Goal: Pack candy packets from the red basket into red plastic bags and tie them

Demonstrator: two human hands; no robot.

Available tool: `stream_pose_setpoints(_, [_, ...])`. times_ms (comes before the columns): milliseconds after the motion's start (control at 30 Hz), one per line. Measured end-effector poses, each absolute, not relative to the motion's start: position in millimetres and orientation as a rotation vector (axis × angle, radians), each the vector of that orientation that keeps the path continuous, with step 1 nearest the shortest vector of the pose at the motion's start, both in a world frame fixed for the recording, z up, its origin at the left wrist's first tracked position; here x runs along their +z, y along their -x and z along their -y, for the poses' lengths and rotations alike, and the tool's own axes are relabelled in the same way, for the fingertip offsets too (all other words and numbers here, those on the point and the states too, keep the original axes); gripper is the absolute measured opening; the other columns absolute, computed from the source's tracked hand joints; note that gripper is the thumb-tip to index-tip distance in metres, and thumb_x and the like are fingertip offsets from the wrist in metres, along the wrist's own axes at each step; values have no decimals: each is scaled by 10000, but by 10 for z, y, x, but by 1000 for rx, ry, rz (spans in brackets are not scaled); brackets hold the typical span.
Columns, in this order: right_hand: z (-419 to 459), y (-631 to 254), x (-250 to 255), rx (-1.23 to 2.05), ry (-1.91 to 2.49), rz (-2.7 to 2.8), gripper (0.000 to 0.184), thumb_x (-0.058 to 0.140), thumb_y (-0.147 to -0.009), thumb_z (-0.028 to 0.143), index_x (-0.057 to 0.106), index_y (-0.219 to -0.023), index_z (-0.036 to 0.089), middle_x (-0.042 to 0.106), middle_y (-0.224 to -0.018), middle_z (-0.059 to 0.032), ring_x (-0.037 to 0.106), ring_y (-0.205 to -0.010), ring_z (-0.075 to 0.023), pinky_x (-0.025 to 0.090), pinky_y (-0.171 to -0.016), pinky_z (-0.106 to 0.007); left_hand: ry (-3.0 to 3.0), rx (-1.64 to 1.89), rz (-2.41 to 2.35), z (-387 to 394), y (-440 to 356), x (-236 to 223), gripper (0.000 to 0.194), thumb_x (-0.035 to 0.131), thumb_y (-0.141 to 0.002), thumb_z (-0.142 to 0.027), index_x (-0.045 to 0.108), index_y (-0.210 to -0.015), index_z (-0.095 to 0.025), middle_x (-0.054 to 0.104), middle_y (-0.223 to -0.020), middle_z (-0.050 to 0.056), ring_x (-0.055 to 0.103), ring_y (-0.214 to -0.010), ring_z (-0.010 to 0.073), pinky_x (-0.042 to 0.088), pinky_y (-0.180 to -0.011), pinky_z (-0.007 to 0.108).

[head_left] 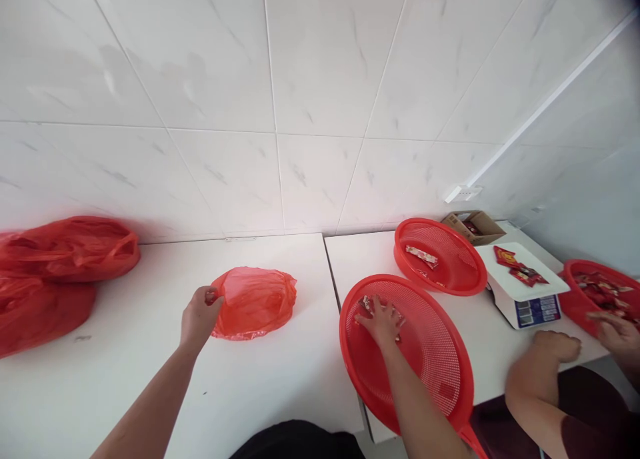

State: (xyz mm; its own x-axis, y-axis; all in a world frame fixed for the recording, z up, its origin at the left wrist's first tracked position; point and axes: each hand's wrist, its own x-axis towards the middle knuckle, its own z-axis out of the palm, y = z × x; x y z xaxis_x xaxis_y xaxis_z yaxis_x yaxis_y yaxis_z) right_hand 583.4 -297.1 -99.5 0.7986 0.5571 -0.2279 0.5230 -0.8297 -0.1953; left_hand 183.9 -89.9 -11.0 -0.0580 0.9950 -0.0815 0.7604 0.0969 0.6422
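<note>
My left hand [199, 317] is closed on the edge of a red plastic bag [255, 301] that lies on the white table [150, 379]. My right hand [380, 320] reaches into a red mesh basket [425, 359] tilted at the table's front edge; its fingers are spread over several small wrapped packets [367, 303] inside.
Two full red bags [60, 259] lie at the far left. A second red basket [440, 255] with packets stands behind, then a cardboard box [475, 225] and a white scale [525, 289] bearing red packets. Another person's arms [550, 359] work at a red basket [600, 295] on the right.
</note>
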Motion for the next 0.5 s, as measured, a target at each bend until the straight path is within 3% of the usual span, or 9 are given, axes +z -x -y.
stream_pose_setpoints(100, [2935,-5803,-968,377,2766,1084,608,629,-750,502,526,-1298,261,484,-1319,-132,435,-1159,-330,292,-972,-452,-1680,605,-1854,962,-1845,-109,360,557,-758,-378,543,-1093,-245,667,-980,56,641,-919,238,495,-782,345])
stream_pose_setpoints(200, [2925,-5737,-957,388,2681,1211,391,566,-809,331,608,-1185,232,564,-1180,-111,480,-1041,-282,331,-908,-372,-1591,646,-1842,1026,-1832,-144,482,581,-729,-365,496,-1186,-237,658,-992,63,644,-884,231,511,-690,322])
stream_pose_setpoints(367, [2905,-5502,-999,405,2630,1252,360,463,-803,106,639,-1107,184,598,-1082,-108,476,-988,-242,319,-869,-337,-1346,688,-1811,1159,-1770,-231,654,620,-650,-278,427,-1267,-179,644,-1023,101,653,-821,226,526,-633,319])
stream_pose_setpoints(500, [2921,-5427,-971,462,2579,1230,348,440,-756,38,653,-1003,156,607,-1018,-113,499,-931,-214,331,-838,-333,-1199,709,-1731,1287,-1708,-297,572,617,-630,-230,462,-1177,-165,644,-947,74,660,-735,199,540,-654,333])
